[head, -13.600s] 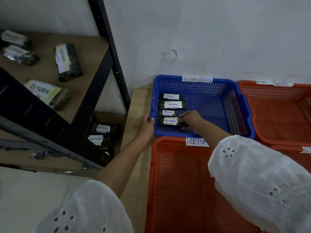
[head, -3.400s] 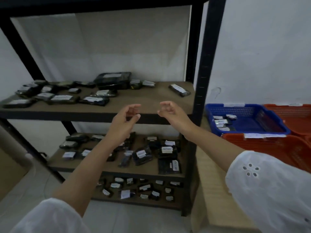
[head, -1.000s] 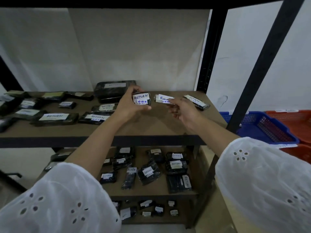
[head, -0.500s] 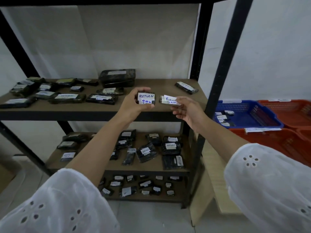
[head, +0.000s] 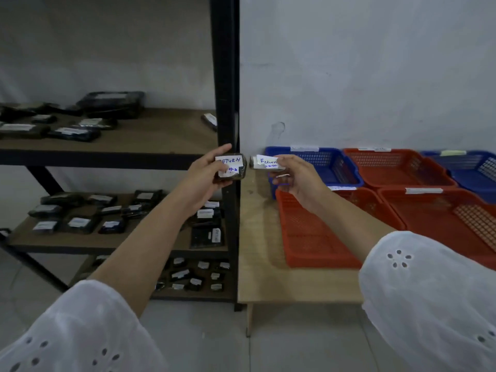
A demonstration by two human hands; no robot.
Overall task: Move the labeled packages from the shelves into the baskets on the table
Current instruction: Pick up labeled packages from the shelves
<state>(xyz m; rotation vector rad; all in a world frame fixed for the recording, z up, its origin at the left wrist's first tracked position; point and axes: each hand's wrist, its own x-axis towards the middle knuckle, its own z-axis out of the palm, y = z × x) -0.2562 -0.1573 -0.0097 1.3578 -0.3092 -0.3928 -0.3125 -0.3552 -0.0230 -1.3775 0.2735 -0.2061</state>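
You're turning from shelf (head: 161, 135) to baskets (head: 349, 167), left hand (head: 204, 173) gripping one package (head: 230, 167), right hand (head: 298, 181) pinching another; next, matching labels.

A pale wall (head: 362, 76) rises at the back, with a small scuffed mark (head: 278, 128) low on it. Light grey floor tiles (head: 295, 345) lie below, a joint line running between them.

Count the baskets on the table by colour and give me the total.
Blue baskets: 2
Red baskets: 3
Total: 5 baskets in view
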